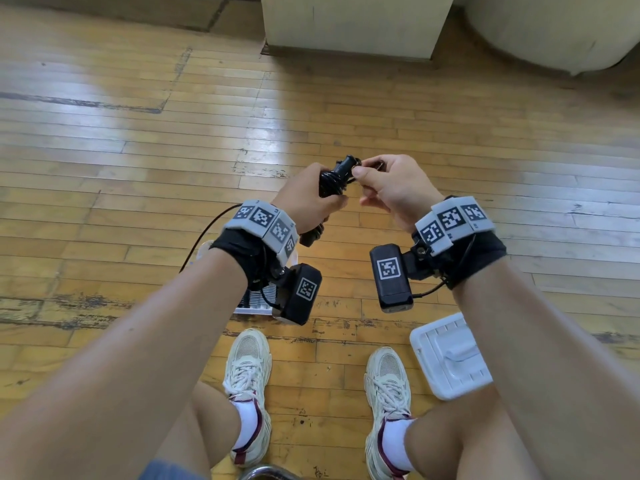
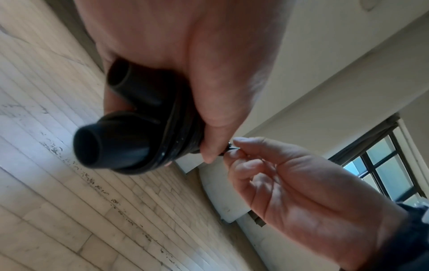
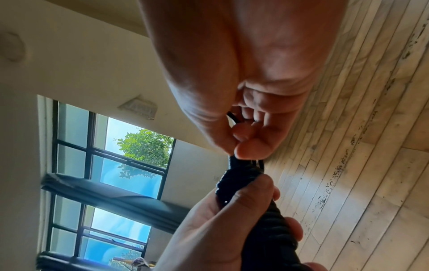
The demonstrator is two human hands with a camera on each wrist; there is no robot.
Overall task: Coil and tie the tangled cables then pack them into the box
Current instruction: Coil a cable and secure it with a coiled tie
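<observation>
A coiled black cable bundle (image 1: 332, 181) with thick black plug ends (image 2: 111, 128) is held upright above the floor. My left hand (image 1: 311, 199) grips the bundle around its middle, fingers curled round it (image 3: 243, 216). My right hand (image 1: 384, 185) pinches the thin loose cable end (image 3: 233, 117) at the top of the bundle, thumb and fingertips together (image 2: 232, 148). The box (image 1: 256, 299), clear with a ribbed metal part inside, sits on the floor under my left wrist, mostly hidden. Its white lid (image 1: 450, 358) lies on the floor at the right.
Worn wooden floor (image 1: 138, 150) all around. A pale cabinet base (image 1: 353, 26) and a rounded pale object (image 1: 554, 32) stand at the far edge. My shoes (image 1: 249, 375) are planted below the hands. A thin black wire (image 1: 204, 233) runs off my left wrist.
</observation>
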